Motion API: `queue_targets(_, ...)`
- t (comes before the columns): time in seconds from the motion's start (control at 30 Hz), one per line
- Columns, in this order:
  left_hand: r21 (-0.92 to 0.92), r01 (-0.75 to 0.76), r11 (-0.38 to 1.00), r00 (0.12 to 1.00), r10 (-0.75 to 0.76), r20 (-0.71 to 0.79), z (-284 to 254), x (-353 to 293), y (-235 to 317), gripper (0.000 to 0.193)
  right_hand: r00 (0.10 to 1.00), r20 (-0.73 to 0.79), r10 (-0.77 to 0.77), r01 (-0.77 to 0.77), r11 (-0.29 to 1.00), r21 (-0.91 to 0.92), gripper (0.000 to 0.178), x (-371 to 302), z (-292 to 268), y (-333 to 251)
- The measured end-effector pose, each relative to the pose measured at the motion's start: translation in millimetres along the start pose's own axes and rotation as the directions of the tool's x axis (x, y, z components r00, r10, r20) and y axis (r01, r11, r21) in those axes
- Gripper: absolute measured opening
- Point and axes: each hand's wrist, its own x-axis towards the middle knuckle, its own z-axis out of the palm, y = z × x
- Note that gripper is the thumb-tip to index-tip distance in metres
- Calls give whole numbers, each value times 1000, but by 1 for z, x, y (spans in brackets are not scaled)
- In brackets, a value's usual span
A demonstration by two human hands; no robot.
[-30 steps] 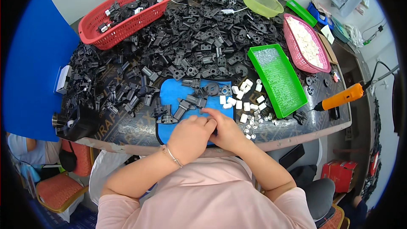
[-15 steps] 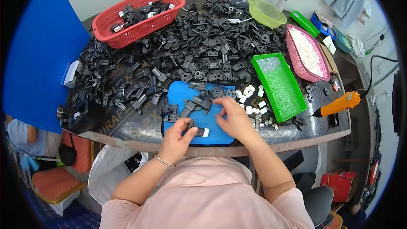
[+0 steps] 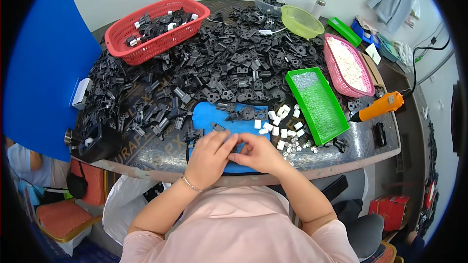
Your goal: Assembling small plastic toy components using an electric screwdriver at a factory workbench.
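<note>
My left hand [image 3: 209, 158] and my right hand [image 3: 261, 153] meet over the near part of a blue mat [image 3: 201, 114], fingertips together. The left hand's curled fingers cover the black plastic part with a white end that it held a moment ago. The right thumb and fingers are pinched against the left hand; what lies between them is hidden. Just beyond my left fingers a black piece [image 3: 218, 127] shows on the mat. Farther up the mat lie more black parts, one of them a round disc [image 3: 247, 113].
Black plastic parts [image 3: 234, 63] heap across the table. White blocks [image 3: 276, 131] and small metal pieces [image 3: 298, 145] lie right of the mat. Beyond stand a green tray [image 3: 333, 129], a pink basket [image 3: 336, 78], a red basket [image 3: 161, 44] and an orange electric screwdriver [image 3: 378, 107].
My right hand has drawn back toward me and come together with the left, which has moved slightly up and right. The part with the white end has gone out of sight beneath the fingers.
</note>
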Motion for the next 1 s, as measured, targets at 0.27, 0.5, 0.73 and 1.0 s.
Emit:
queue_targets(0.27,-824,457,335,759,-630,165,5,-16,-25,11,918,-288,-273,106,868,-486,26,26,-25,-9)
queue_targets(0.5,-858,448,-250,527,-702,480,-25,-12,-20,19,932,-186,-311,144,789,-597,26,52,-27,11)
queue_targets(0.73,-851,365,-379,529,-667,524,-18,-15,-22,20,859,-493,-136,50,982,-184,14,45,-37,3)
queue_targets(1.0,-823,450,-347,492,-672,553,-22,-14,-16,22,772,-504,-388,-55,749,-661,20,47,-68,3)
